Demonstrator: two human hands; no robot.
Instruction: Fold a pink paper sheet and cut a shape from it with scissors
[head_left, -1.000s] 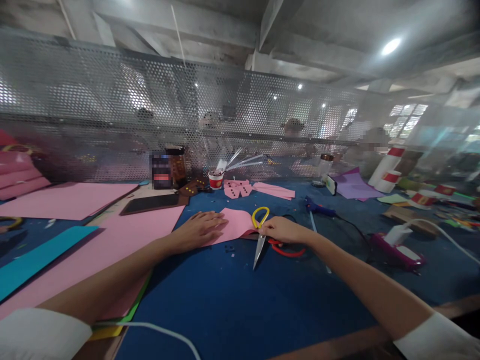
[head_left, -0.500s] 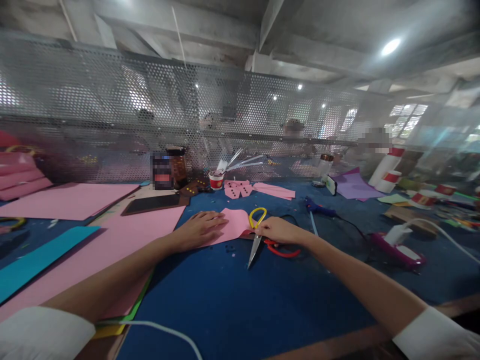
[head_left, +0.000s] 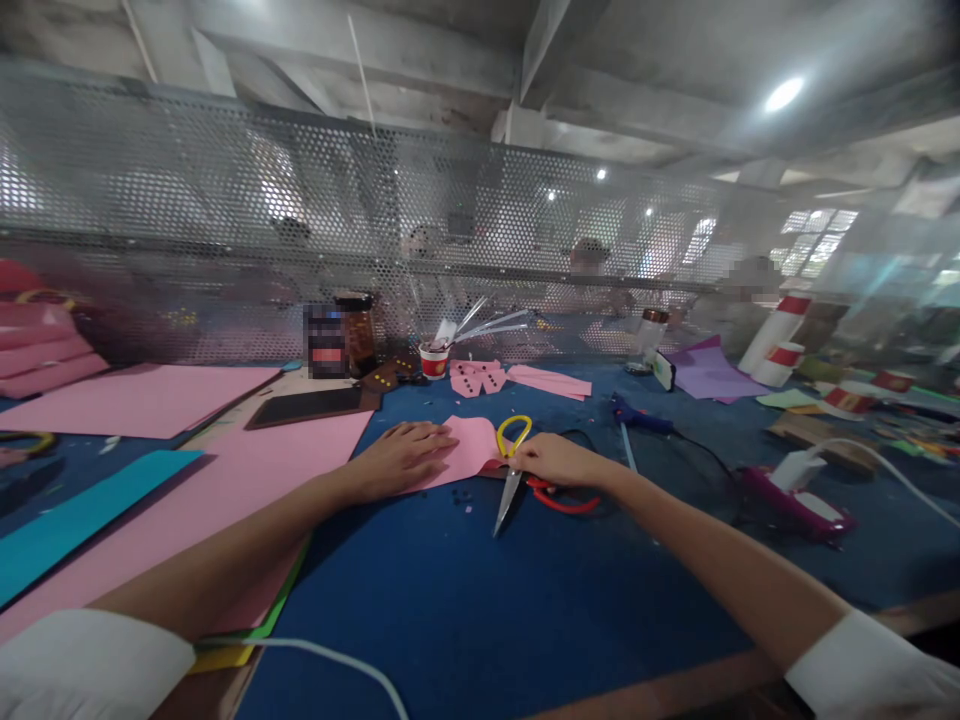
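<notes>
My left hand lies flat with fingers stretched out over a strip of pink paper, pressing it on the blue table. At the strip's right end, the paper curls up a little. There my right hand is closed around the middle of a spread pair of scissors. Their yellow handle loop points up, a red loop lies under the hand, and one blade points down toward me. The fingertips meet the paper's edge; whether they also pinch it is hidden.
Pink sheets and a teal strip lie left. Behind are a phone, a paper cup and dotted pink cutouts. A blue glue gun and a purple power strip with cords lie right. A perforated metal screen stands behind.
Both hands, the paper and the scissors hold almost the same places. Only a very slight shift of the whole view shows.
</notes>
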